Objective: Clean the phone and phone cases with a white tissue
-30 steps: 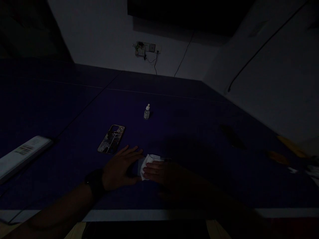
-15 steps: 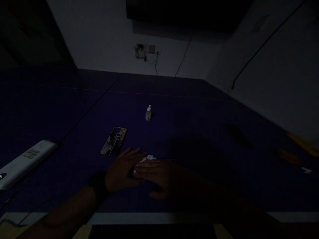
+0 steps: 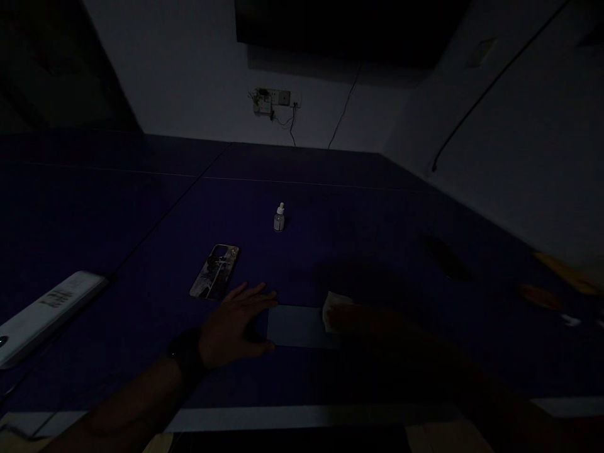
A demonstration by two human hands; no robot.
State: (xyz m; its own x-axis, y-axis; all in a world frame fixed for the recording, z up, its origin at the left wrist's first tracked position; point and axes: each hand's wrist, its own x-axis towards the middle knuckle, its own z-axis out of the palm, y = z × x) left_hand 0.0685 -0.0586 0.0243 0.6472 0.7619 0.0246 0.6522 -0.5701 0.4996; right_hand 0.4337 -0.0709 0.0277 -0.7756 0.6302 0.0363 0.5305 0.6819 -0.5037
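In dim light, a flat grey rectangular slab [image 3: 295,327], phone-shaped, lies on the dark blue table [image 3: 264,377]. My left hand [image 3: 229,330] rests at its left end with fingers and thumb spread apart, wearing a dark watch [image 3: 187,353]. Over the slab's right end, my right hand [image 3: 361,319] presses a crumpled white tissue [image 3: 334,305]; deep shadow hides most of these fingers. A patterned phone case [image 3: 216,272] lies beyond my left hand. Farther back stands a small dropper bottle [image 3: 279,220] with a white top.
A long white power strip [image 3: 51,314] lies at the left. Toward the right are a dark flat object [image 3: 446,258], an orange-brown item [image 3: 540,296] and something yellow [image 3: 569,274]. Wall sockets [image 3: 274,99] with cables are at the back, below a dark screen [image 3: 349,31].
My right hand has slid right with the tissue, away from my left hand, uncovering the grey slab. My left hand stays almost in place. The view has shifted slightly.
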